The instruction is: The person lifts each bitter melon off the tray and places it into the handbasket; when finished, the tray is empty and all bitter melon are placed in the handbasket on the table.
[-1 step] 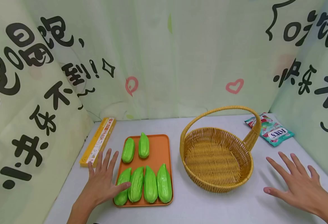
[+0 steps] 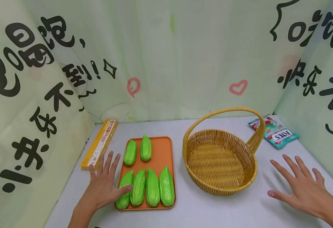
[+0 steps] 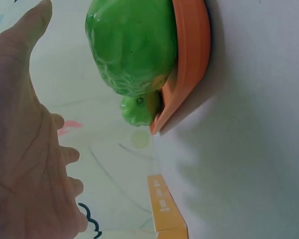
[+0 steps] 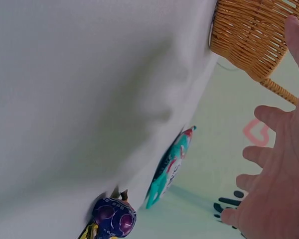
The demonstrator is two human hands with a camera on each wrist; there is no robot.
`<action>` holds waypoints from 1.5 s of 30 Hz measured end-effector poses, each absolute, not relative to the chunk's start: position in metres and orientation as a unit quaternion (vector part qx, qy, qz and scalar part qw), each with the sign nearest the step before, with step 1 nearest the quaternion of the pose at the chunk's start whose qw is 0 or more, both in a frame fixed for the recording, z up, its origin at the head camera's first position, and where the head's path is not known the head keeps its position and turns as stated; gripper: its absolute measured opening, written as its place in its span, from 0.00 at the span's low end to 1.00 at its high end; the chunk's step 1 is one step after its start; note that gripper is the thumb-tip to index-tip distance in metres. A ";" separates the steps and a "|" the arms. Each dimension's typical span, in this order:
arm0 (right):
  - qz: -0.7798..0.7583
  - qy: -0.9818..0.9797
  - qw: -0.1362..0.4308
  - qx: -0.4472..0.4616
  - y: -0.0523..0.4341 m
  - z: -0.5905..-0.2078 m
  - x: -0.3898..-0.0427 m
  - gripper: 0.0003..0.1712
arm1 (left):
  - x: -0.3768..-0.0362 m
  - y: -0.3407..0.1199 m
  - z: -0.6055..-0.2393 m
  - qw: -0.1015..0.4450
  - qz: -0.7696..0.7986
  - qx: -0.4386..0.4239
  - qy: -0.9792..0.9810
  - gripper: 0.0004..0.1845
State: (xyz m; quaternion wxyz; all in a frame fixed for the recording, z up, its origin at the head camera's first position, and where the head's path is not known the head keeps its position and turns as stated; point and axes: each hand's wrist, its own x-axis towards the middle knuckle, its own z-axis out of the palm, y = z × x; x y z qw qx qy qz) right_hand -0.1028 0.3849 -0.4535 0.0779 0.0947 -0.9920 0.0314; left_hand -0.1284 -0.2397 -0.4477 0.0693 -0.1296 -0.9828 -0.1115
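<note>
An orange tray (image 2: 161, 155) lies on the grey table and holds several green ridged gourds: two at the back (image 2: 145, 148) and a row at the front (image 2: 152, 187). My left hand (image 2: 103, 182) is spread flat beside the tray's left edge. Its thumb tip reaches over the leftmost front gourd (image 2: 123, 193); whether it touches I cannot tell. In the left wrist view the palm (image 3: 25, 149) stands apart from a gourd (image 3: 132, 45) and the tray rim (image 3: 192, 59). My right hand (image 2: 301, 186) is spread, holding nothing, right of a wicker basket (image 2: 220, 190).
The basket has a tall arched handle (image 2: 226, 110) and nothing inside. A teal candy bag (image 2: 277, 133) lies at the back right, a long yellow box (image 2: 99, 144) left of the tray. Printed cloth walls close in three sides. A purple packet (image 4: 112, 216) shows in the right wrist view.
</note>
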 end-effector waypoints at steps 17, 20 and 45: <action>0.290 -0.942 0.010 0.170 0.343 -0.419 -0.093 0.31 | -0.127 -0.261 -0.442 -0.007 -0.306 -0.111 -0.946 0.52; 0.311 -0.932 0.000 0.184 0.311 -0.407 -0.087 0.29 | -0.126 -0.269 -0.442 -0.024 -0.371 -0.081 -0.925 0.47; 0.471 -0.835 -0.052 0.278 0.099 -0.431 -0.111 0.28 | -0.120 -0.283 -0.467 -0.158 -0.511 -0.010 -0.845 0.31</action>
